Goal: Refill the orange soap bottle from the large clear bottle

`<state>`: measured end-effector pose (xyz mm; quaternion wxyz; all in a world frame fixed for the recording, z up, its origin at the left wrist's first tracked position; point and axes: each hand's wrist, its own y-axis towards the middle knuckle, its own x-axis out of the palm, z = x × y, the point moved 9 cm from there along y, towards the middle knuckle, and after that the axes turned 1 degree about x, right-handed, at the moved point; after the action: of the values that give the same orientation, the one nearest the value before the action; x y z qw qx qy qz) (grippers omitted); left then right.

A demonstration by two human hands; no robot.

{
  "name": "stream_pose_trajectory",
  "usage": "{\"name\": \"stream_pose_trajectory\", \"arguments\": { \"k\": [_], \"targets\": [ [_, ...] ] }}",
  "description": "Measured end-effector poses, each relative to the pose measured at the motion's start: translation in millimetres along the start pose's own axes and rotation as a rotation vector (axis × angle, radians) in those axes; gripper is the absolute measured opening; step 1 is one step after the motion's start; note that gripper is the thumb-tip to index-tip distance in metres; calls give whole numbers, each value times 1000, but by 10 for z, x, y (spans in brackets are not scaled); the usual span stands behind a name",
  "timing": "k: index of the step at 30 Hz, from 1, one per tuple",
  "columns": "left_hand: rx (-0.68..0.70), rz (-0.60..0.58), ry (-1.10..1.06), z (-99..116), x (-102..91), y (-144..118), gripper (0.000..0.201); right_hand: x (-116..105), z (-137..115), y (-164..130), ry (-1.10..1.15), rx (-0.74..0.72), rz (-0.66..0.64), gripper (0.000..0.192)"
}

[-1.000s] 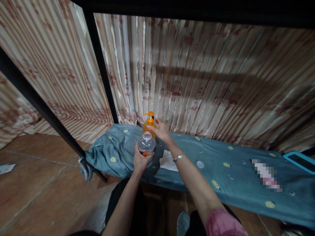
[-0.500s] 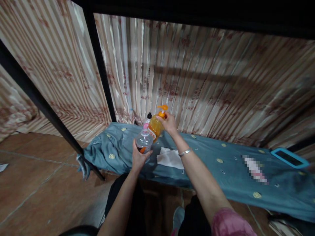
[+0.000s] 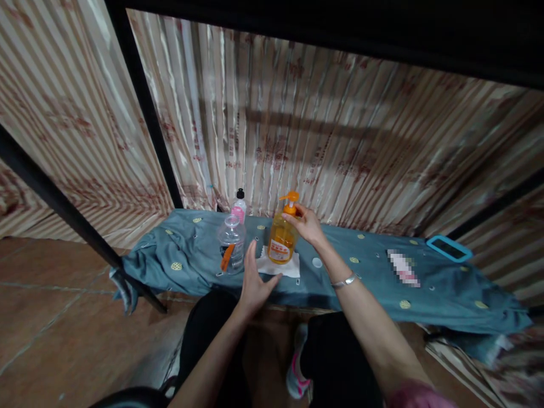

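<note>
My right hand (image 3: 306, 223) grips the neck of a pump bottle (image 3: 281, 245) just below its orange pump head. The bottle holds amber liquid and is upright over a white cloth (image 3: 292, 270). My left hand (image 3: 256, 283) has its fingers apart and holds nothing, between the pump bottle and a clear plastic bottle (image 3: 233, 238). That clear bottle is uncapped, has an orange and black label, and stands on the bench cover. Behind it is a bottle with a black cap and pink label (image 3: 238, 212).
A teal cover with yellow prints (image 3: 365, 277) drapes the bench. On its right lie a blurred-out item (image 3: 403, 268) and a blue-framed tablet (image 3: 449, 248). A small white disc (image 3: 317, 262) sits beside the cloth. Black metal posts (image 3: 144, 107) rise at the left.
My left hand has let go of the clear bottle, which now stands on the bench. My right hand has brought the pump bottle from a tilt to upright, over the cloth.
</note>
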<state>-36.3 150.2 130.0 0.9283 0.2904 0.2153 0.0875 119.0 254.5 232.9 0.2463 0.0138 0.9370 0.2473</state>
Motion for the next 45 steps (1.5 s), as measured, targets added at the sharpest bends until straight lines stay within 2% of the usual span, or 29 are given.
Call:
{"name": "stream_pose_trajectory", "arguments": {
  "k": [3, 5, 9, 14, 20, 28, 33, 36, 39, 42, 43, 45],
  "targets": [
    [-165, -26, -177, -188, 389, 274, 105, 5, 111, -104, 59, 1, -28, 24],
    [-205, -52, -265, -267, 604, 473, 113, 30, 183, -136, 98, -1, -48, 21],
    [-225, -75, -277, -379, 808, 711, 109, 55, 382, -170, 168, 32, 1, 22],
    [-245, -51, -182, -495, 852, 742, 97, 112, 615, -224, 266, 107, 92, 26],
    [-193, -90, -170, -410, 860, 797, 76, 55, 623, -211, 432, 117, 181, 24],
    [-222, -107, -80, -515, 844, 777, 66, 210, 561, -169, 568, 156, -42, 21],
    [-212, -151, -64, -494, 852, 775, 65, 237, 556, -227, 617, 156, -179, 18],
    [-197, -159, -53, -448, 859, 760, 66, 191, 543, -262, 597, 128, -195, 26],
    [-163, -139, -37, -402, 858, 732, 64, 31, 531, -261, 438, 101, -22, 43],
    [-163, -128, -42, -411, 858, 700, 65, -105, 490, -273, 259, 117, 120, 40],
    [-170, -128, -44, -424, 857, 692, 65, -116, 461, -276, 240, 115, 115, 37],
    [-184, -133, -48, -446, 855, 682, 66, -82, 372, -280, 236, 71, 22, 29]
  ]
}}
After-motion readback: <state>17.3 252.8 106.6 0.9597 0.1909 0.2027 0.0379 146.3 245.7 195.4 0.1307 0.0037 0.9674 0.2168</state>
